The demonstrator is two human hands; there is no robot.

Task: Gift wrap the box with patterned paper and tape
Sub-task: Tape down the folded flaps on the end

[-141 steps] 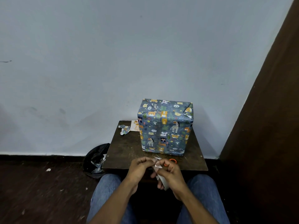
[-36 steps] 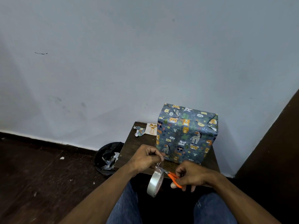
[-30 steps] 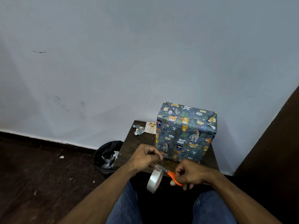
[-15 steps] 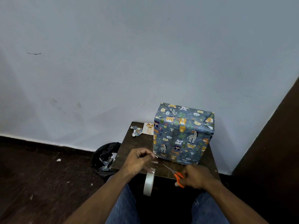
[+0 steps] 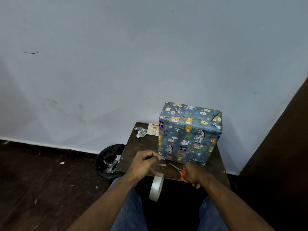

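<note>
A: Box status?
B: Wrapped box (image 5: 189, 134) stands upright on the small dark counter (image 5: 141, 147), toward the back right, close to the pale wall (image 5: 150, 55). Animal-print paper covers every face I can see; folded seams on top, a small white tear showing at the upper right corner.

A: Left hand?
B: Left hand (image 5: 145, 164) sits over the counter's front edge, just left of the box's near corner. Thumb and forefinger pinch a short strip of clear tape (image 5: 161, 161). Tape roll (image 5: 156, 187) hangs below the same hand, past the counter's edge, above the lap. So the grip is narrow, closed on the strip. How the roll is held I can't tell.

A: Right?
B: Right hand (image 5: 193, 175) has its fingers curled through the orange handles of the scissors (image 5: 180, 172). Blades point up and left toward the tape strip, tips just beside it. Can't tell whether they touch it or how far they're parted.

A: Anything else around?
B: Crumpled paper scrap (image 5: 141, 132) and a small card with gold print (image 5: 154, 129) at the counter's back left, card partly behind the box. Black bin bag (image 5: 109, 160) on the floor against the counter's left side, scraps inside. Blue jeans (image 5: 128, 209) at the bottom of the view.
</note>
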